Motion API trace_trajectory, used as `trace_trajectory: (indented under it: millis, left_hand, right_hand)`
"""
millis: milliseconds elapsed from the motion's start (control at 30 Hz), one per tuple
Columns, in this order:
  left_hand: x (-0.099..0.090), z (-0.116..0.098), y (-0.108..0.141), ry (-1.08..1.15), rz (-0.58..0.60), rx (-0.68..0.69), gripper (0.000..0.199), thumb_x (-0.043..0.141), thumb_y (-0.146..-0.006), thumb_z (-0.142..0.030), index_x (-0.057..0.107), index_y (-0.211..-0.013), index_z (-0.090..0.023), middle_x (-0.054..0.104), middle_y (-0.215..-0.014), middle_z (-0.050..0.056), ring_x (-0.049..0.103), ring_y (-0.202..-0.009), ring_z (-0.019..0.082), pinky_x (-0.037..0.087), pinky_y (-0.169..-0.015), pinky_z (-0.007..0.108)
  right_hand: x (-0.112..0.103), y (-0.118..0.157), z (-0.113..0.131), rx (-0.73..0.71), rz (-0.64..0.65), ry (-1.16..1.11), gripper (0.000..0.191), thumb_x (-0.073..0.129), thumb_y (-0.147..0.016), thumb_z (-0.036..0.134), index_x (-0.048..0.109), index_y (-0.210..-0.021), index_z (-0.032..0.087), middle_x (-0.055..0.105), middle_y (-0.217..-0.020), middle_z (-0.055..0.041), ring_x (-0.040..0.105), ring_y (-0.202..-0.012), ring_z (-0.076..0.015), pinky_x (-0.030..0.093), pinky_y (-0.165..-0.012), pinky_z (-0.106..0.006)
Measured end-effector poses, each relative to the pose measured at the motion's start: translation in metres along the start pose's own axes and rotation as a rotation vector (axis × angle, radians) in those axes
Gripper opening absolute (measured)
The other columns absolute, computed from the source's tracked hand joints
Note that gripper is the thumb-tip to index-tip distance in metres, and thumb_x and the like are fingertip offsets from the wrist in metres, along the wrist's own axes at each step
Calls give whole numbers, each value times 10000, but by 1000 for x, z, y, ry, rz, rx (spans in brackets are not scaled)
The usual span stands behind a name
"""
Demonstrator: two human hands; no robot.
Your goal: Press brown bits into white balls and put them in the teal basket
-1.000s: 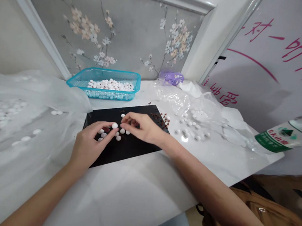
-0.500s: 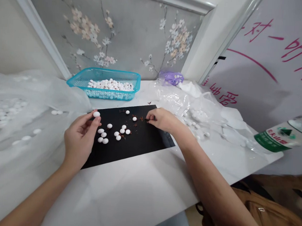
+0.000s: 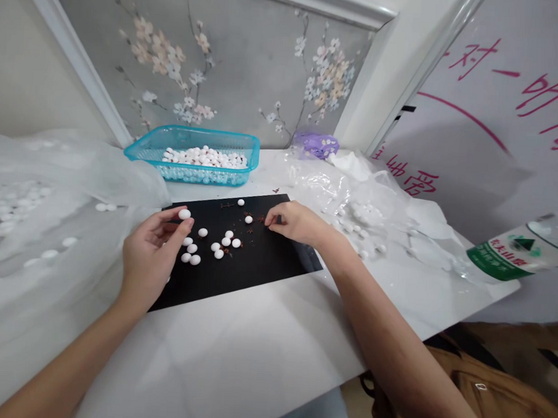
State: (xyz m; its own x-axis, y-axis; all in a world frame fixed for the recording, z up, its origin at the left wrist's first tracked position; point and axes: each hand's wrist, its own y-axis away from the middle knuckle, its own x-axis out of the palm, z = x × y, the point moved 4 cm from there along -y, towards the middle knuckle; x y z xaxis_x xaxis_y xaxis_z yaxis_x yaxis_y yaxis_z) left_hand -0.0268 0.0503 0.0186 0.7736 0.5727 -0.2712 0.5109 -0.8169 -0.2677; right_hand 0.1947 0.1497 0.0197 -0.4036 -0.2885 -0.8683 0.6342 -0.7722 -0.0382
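Observation:
My left hand (image 3: 150, 243) pinches a small white egg-shaped ball (image 3: 184, 214) between thumb and fingertips, over the left edge of a black sheet (image 3: 239, 275). Beneath and beside it several similar white balls (image 3: 218, 254) lie scattered on the sheet. At the sheet's right side my right hand (image 3: 291, 222) has its fingertips pressed together, low over small reddish-brown bits (image 3: 250, 230). Whatever those fingers hold is too small to make out. A lone white ball (image 3: 248, 220) rests just left of them.
Behind the sheet stands a blue plastic basket (image 3: 192, 175) of white balls with reddish marks. Clear plastic bags with more balls spread at left (image 3: 75, 206) and right (image 3: 326, 180). A purple packet (image 3: 316, 145) lies at the back; a green-labelled bottle (image 3: 512, 256) is at far right.
My left hand has shifted slightly right with its ball. My right hand has moved a little left. One ball near the sheet's back edge has rolled a little farther back and right.

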Motion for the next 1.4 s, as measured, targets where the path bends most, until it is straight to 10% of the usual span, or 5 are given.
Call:
trace_trajectory:
  millis: [233, 500, 1233, 1400]
  left_hand:
    - [0, -6, 3, -99, 61, 44, 325, 499, -837, -461, 644, -882, -173, 658, -873, 21, 587, -728, 114, 449, -715, 230]
    - [9, -16, 17, -446, 285, 475, 224, 462, -878, -392, 567, -816, -203, 584, -793, -6, 538, -684, 120, 409, -646, 235]
    - [17, -13, 19, -435, 422, 472, 291, 375, -888, -416, 571, -804, -217, 587, -772, 23, 564, -683, 160, 438, -661, 268]
    - [16, -14, 20, -414, 418, 485, 269, 390, -893, -387, 572, -805, -210, 589, -786, 17, 565, -691, 146, 426, -652, 254]
  right_hand:
    - [-3, -1, 4, -79, -121, -129, 90, 558, -750, 98, 634, -753, 146, 628, -746, -6, 508, -625, -84, 381, -607, -207]
    - [21, 3, 51, -309, -502, -568, 118, 545, -840, 266, 592, -846, 158, 573, -799, -4, 496, -629, -74, 399, -553, -190]
    - [40, 18, 75, -356, -463, -456, 164, 496, -844, 235, 537, -989, 170, 554, -905, -31, 429, -526, -51, 420, -528, -211]
    - [38, 16, 73, -436, -474, -422, 218, 569, -809, 263, 545, -1004, 166, 562, -892, -38, 534, -747, -110, 447, -622, -219]
